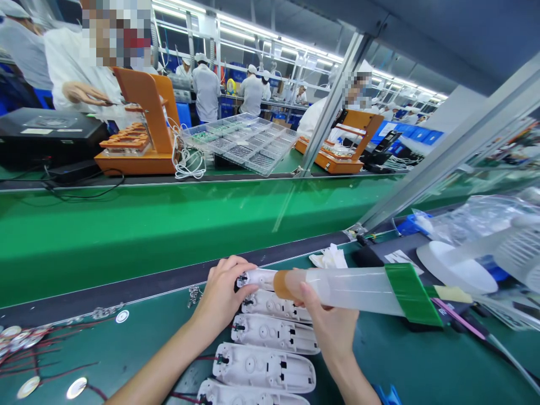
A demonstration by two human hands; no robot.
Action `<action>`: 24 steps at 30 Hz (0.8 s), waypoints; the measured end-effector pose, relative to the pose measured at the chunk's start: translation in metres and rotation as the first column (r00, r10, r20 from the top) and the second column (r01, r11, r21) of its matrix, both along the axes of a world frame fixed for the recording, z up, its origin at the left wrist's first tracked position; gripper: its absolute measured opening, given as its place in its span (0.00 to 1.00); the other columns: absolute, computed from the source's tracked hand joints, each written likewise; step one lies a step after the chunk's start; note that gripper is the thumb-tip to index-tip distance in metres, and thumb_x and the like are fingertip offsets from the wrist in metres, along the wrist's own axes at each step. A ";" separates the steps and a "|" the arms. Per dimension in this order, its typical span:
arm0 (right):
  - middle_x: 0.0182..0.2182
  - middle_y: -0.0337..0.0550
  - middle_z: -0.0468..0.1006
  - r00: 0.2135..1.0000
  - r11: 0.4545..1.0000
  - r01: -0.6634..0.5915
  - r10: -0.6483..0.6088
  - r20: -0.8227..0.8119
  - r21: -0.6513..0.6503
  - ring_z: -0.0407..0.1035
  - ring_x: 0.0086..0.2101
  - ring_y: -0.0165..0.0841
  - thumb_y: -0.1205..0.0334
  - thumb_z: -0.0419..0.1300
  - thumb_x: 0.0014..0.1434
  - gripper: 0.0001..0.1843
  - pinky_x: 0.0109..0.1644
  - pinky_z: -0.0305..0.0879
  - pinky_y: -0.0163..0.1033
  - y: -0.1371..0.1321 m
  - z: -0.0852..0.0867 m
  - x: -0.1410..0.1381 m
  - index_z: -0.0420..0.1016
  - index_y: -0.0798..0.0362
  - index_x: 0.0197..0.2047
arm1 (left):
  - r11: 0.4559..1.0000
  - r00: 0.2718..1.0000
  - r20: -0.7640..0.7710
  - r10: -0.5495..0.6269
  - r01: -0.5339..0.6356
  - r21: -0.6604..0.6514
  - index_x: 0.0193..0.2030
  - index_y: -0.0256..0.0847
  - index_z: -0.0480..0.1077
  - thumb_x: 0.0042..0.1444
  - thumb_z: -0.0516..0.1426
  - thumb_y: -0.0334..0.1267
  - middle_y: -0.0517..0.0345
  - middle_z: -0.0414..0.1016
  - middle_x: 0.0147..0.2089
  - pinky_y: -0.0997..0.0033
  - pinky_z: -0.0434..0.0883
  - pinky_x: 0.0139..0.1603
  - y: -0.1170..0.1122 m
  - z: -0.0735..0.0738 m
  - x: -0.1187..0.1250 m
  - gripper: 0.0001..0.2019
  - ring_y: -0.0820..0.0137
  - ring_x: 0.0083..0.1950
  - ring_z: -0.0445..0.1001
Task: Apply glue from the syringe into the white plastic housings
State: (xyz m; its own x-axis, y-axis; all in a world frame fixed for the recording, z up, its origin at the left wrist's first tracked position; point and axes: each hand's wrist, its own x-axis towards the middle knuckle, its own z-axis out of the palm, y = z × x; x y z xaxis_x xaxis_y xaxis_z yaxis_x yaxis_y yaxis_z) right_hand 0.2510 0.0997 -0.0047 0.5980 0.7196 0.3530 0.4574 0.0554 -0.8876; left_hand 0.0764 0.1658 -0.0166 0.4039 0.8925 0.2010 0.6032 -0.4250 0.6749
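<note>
My left hand (225,295) is closed on the near-left end of a white plastic housing (258,277), the farthest in a row, with thumb and fingers on either side of it. My right hand (331,320) wraps round the front of a translucent white bottle (358,287). The bottle lies almost level, its tan tip (282,284) over the right part of that housing, hiding it. Green tape (411,293) covers the bottle's back end. Nearer me, several more white housings (264,365) lie side by side, open side up, some with dark red wires.
Round metal discs (78,388) with red wires lie on the green mat at left. Crumpled white tissue (331,257) is behind the bottle; a white fan (455,267) stands at right. Beyond runs a green conveyor belt (126,225), with orange fixtures (143,124), a clear tray (248,140) and co-workers.
</note>
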 end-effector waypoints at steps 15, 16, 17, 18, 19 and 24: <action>0.33 0.46 0.77 0.991 0.984 -0.136 0.136 0.009 0.118 0.72 0.28 0.38 0.55 0.62 0.51 0.14 0.37 0.71 0.46 0.005 0.008 -0.006 0.69 0.53 0.38 | 1.000 1.000 -0.012 -0.004 0.004 0.008 0.44 0.48 0.70 0.51 0.60 0.30 0.61 0.71 0.45 0.57 0.62 0.51 0.000 0.001 0.000 0.14 0.64 0.47 0.68; 0.33 0.46 0.77 0.990 0.983 -0.137 0.137 0.012 0.123 0.73 0.30 0.39 0.55 0.62 0.51 0.13 0.38 0.71 0.46 0.005 0.008 -0.006 0.69 0.53 0.38 | 1.000 1.000 -0.014 -0.004 0.004 0.004 0.45 0.48 0.70 0.52 0.60 0.30 0.60 0.71 0.46 0.57 0.61 0.51 0.000 0.001 0.000 0.14 0.64 0.47 0.67; 0.33 0.45 0.77 0.990 0.982 -0.141 0.140 0.019 0.124 0.73 0.32 0.39 0.55 0.62 0.51 0.13 0.41 0.71 0.47 0.005 0.008 -0.006 0.69 0.53 0.38 | 1.000 1.000 -0.016 -0.004 0.004 0.001 0.45 0.48 0.70 0.52 0.60 0.31 0.60 0.71 0.46 0.57 0.61 0.51 -0.001 0.001 0.000 0.14 0.64 0.47 0.67; 0.33 0.45 0.77 0.989 0.982 -0.147 0.144 0.028 0.122 0.73 0.34 0.40 0.55 0.62 0.51 0.13 0.43 0.70 0.47 0.005 0.009 -0.006 0.70 0.53 0.38 | 1.000 1.000 -0.019 -0.003 0.003 -0.003 0.45 0.48 0.70 0.52 0.60 0.31 0.60 0.71 0.46 0.57 0.61 0.51 -0.001 0.002 0.000 0.14 0.64 0.48 0.67; 0.32 0.46 0.77 0.988 0.981 -0.153 0.149 0.039 0.119 0.72 0.35 0.40 0.55 0.62 0.51 0.13 0.44 0.69 0.47 0.005 0.009 -0.006 0.70 0.53 0.39 | 1.000 1.000 -0.022 -0.004 0.004 -0.007 0.45 0.48 0.70 0.52 0.60 0.31 0.60 0.71 0.46 0.56 0.61 0.51 -0.001 0.002 0.000 0.13 0.63 0.48 0.67; 0.34 0.46 0.77 0.986 0.981 -0.157 0.149 0.071 0.117 0.72 0.36 0.39 0.55 0.61 0.52 0.13 0.45 0.68 0.46 0.005 0.008 -0.005 0.71 0.53 0.39 | 1.000 1.000 -0.026 -0.008 0.008 -0.006 0.45 0.48 0.70 0.52 0.60 0.32 0.60 0.71 0.45 0.56 0.61 0.51 0.000 0.002 0.000 0.13 0.63 0.47 0.68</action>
State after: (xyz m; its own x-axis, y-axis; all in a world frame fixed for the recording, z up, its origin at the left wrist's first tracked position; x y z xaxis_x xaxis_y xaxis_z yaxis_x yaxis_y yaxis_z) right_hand 0.2455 0.1042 0.0038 0.4585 0.7503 0.4764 0.4883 0.2352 -0.8404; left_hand 0.0763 0.1657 -0.0150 0.4158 0.8905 0.1849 0.6176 -0.4257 0.6613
